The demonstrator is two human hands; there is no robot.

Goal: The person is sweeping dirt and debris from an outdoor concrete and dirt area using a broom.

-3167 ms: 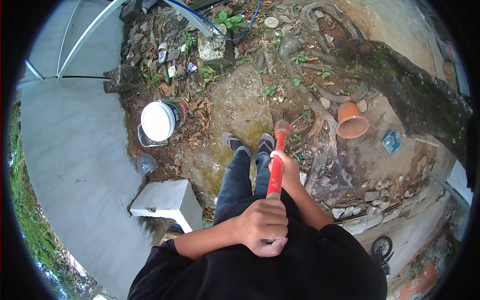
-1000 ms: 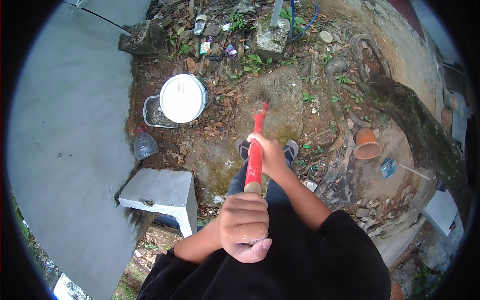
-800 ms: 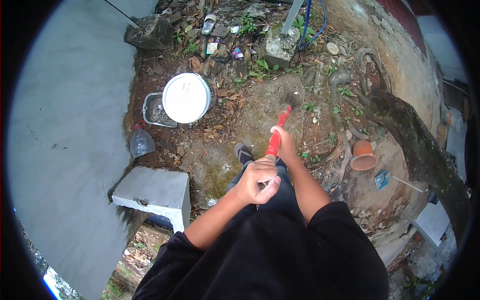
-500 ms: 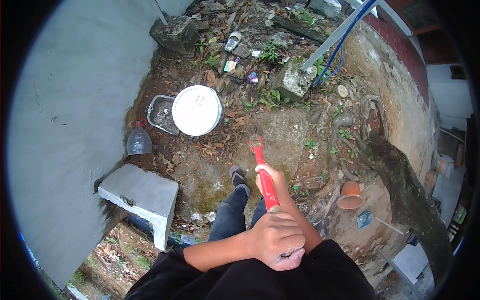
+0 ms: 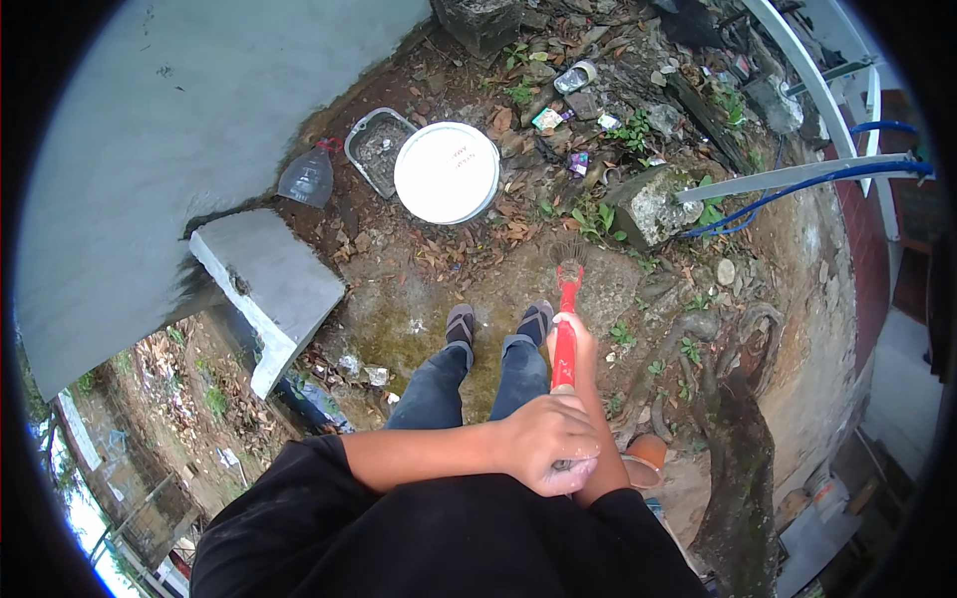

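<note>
Both hands are closed around a stick broom with a red handle [image 5: 565, 349], which points away from me. My left hand [image 5: 553, 442] wraps the near end of the handle, close to my body. Farther along, my right hand [image 5: 575, 341] grips the red shaft below its head. The thin dark bristles [image 5: 568, 252] reach the mossy ground, near dry leaves and a concrete block. Part of the right forearm is hidden behind my left hand.
Ahead stands a white-lidded bucket [image 5: 447, 173], with a grey dustpan-like tray [image 5: 379, 149] and a clear plastic bottle [image 5: 307, 177] beside it. A concrete ledge [image 5: 269, 284] juts out at left. At right are a concrete block [image 5: 655, 207], tree roots [image 5: 738, 419] and an orange pot [image 5: 645, 460].
My view has turned, so the bucket and wall sit farther right and higher. Both feet now show, where only one did before. My two hands keep their hold on the broom.
</note>
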